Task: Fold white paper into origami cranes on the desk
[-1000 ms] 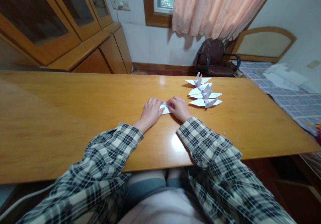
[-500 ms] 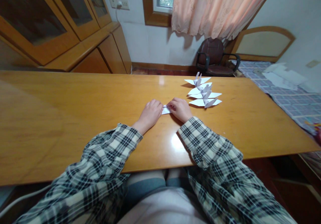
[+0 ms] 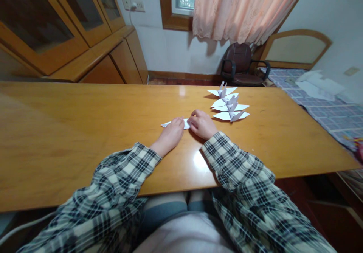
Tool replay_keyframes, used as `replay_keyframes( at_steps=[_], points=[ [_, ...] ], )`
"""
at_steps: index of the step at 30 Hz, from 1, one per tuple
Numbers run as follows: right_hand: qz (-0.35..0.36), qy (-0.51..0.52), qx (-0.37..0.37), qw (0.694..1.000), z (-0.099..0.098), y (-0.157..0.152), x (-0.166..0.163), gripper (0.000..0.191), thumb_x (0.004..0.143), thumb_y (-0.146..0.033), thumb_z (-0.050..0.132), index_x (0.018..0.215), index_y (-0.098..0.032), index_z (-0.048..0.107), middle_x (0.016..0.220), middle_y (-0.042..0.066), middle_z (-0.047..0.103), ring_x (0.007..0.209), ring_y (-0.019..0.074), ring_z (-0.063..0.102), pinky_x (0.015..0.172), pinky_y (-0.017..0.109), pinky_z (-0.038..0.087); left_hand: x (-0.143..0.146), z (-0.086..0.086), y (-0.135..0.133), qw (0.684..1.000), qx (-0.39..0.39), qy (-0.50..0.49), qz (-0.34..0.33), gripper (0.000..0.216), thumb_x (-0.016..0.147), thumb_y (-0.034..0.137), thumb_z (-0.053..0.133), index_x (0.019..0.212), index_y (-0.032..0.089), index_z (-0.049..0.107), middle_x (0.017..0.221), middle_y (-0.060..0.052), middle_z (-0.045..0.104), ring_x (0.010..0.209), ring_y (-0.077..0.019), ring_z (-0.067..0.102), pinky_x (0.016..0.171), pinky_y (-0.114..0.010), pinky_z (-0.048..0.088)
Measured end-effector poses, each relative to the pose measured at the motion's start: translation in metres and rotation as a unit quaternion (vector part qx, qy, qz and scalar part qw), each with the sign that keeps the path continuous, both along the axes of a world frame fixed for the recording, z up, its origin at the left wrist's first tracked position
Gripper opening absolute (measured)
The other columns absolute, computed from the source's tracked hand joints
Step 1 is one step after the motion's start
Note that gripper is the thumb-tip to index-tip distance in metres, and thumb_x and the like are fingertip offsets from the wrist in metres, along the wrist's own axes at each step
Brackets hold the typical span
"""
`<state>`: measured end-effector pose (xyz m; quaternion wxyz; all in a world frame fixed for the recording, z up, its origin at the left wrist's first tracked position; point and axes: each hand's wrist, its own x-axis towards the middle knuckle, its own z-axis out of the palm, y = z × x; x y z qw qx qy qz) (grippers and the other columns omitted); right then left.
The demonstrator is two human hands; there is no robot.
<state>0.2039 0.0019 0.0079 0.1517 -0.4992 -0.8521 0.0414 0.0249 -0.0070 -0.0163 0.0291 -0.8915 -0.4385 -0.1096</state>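
Observation:
A small folded white paper [image 3: 185, 123] lies on the wooden table [image 3: 85, 124], its left tip poking out past my left hand. My left hand [image 3: 172, 133] rests on it with curled fingers pressing it down. My right hand [image 3: 202, 124] is closed, pinching the paper's right end. Three finished white paper cranes [image 3: 229, 105] stand in a row just beyond my right hand.
A wooden cabinet with glass doors [image 3: 56, 22] stands at the back left. Behind the table are a dark office chair [image 3: 241, 65], a window with a peach curtain [image 3: 241, 7], and a bed with a checked cover [image 3: 326, 105] at the right.
My left hand slid slightly back and right, uncovering the paper's pointed left end. My right hand stayed on the paper's right end.

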Motion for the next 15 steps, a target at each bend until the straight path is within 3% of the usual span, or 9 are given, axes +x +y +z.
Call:
replay_keyframes(
  at_steps=[5, 15],
  points=[
    [-0.012, -0.021, -0.002, 1.000, -0.002, -0.002, -0.001, 0.023, 0.092, -0.031, 0.055, 0.108, -0.019, 0.066, 0.113, 0.011, 0.063, 0.103, 0.0272, 0.051, 0.083, 0.038, 0.036, 0.004, -0.004, -0.005, 1.000, 0.008, 0.009, 0.029, 0.043, 0.091, 0.002, 0.036, 0.129, -0.005, 0.055, 0.136, -0.027, 0.056, 0.128, -0.0299, 0.054, 0.113, -0.044, 0.040],
    [-0.042, -0.028, -0.012, 0.999, 0.000, 0.000, 0.010, 0.025, 0.092, -0.038, 0.060, 0.110, -0.023, 0.068, 0.114, 0.009, 0.062, 0.104, 0.0261, 0.051, 0.081, 0.036, 0.034, 0.006, -0.003, -0.011, 0.998, -0.004, 0.012, 0.060, 0.047, 0.090, -0.001, 0.033, 0.133, -0.006, 0.052, 0.141, -0.029, 0.051, 0.138, -0.0291, 0.046, 0.117, -0.042, 0.035]
  ],
)
